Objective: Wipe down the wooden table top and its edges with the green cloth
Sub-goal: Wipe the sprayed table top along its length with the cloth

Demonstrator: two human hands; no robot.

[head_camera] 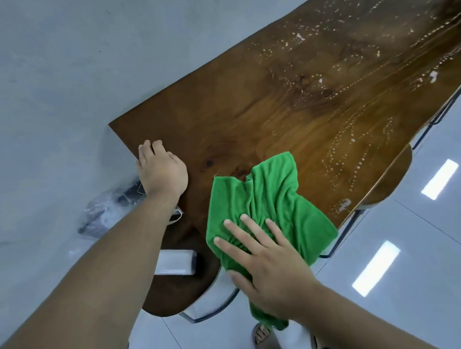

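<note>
Grey wall and glossy pale floor tiles surround a long wooden table top (286,97), dark, grained and square-cornered. The right hand's (269,258) fingers (253,228) lie straight and spread, pressing flat on the green cloth (268,196), a soft, rumpled pile fabric at the table's near long edge, with one end hanging off below the wrist. The left hand (162,170) rests on the short end edge, fingers bent; whether they hook over it I cannot tell.

With only a flat palm holding it, the bunched cloth could skid or drop off the edge. Its folds may also skip patches and smear the pale droplet trails (356,81) across the far half. Below, a white box (176,262) sits on a rounded wooden seat (176,296), where drips could land.
</note>
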